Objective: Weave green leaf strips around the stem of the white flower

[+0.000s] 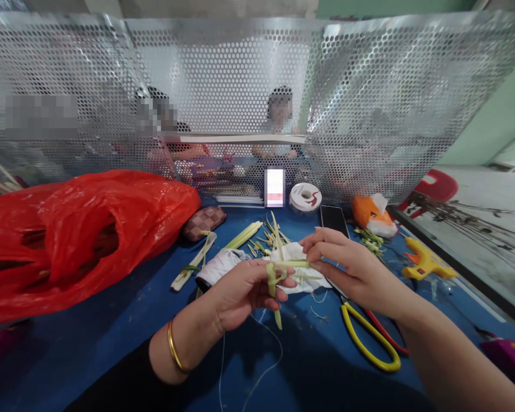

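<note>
Pale green leaf strips point(273, 280) cross and loop between my two hands over the middle of the blue table. My left hand point(251, 289), below a gold bangle, is closed on the looped part, and one strip end hangs below the fingers. With thumb and fingertips my right hand point(339, 257) pinches the strip's other end. Beneath them lie a white tissue point(294, 252) and cut leaf pieces point(257, 246). Beside my left hand rests a white roll of thread or cloth point(223, 268), partly hidden by that hand. A thin thread point(278, 349) trails across the table.
Pliers or shears with yellow and red handles point(371, 340) lie right of my hands. Farther right is a yellow glue gun point(429, 263). A red plastic bag point(90, 229) fills the left. Behind stand a ribbon spool point(300, 197), phone point(333, 218), tissue pack point(373, 216) and perforated metal screen point(223, 68).
</note>
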The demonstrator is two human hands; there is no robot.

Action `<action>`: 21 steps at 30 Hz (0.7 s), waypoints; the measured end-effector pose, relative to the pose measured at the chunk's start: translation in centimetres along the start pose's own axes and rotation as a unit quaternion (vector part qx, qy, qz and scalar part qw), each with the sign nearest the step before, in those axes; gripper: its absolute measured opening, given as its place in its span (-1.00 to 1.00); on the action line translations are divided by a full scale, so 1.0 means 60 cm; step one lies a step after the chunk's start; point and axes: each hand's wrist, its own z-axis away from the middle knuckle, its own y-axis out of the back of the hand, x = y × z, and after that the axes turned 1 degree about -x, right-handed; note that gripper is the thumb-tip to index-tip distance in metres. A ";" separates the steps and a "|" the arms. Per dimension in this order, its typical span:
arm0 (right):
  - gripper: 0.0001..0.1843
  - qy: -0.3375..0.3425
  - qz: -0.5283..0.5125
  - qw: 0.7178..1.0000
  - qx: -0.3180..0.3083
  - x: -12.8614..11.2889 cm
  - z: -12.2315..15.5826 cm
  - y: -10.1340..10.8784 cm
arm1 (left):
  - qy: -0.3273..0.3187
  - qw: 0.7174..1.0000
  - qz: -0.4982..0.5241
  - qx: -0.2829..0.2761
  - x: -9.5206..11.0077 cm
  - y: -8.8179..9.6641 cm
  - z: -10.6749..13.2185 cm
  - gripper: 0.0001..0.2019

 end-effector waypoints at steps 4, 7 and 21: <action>-0.80 0.003 0.023 0.999 -0.024 -0.001 -0.002 0.004 | -0.002 1.000 0.012 0.002 0.001 -0.002 0.000 -0.83; -0.77 0.025 0.033 0.998 -0.037 -0.002 -0.005 0.002 | 0.000 1.000 0.014 -0.003 0.002 -0.002 0.001 -0.84; -0.79 0.015 0.111 0.993 -0.039 0.007 0.000 -0.005 | -0.015 0.999 0.003 -0.043 0.007 0.003 0.005 -0.77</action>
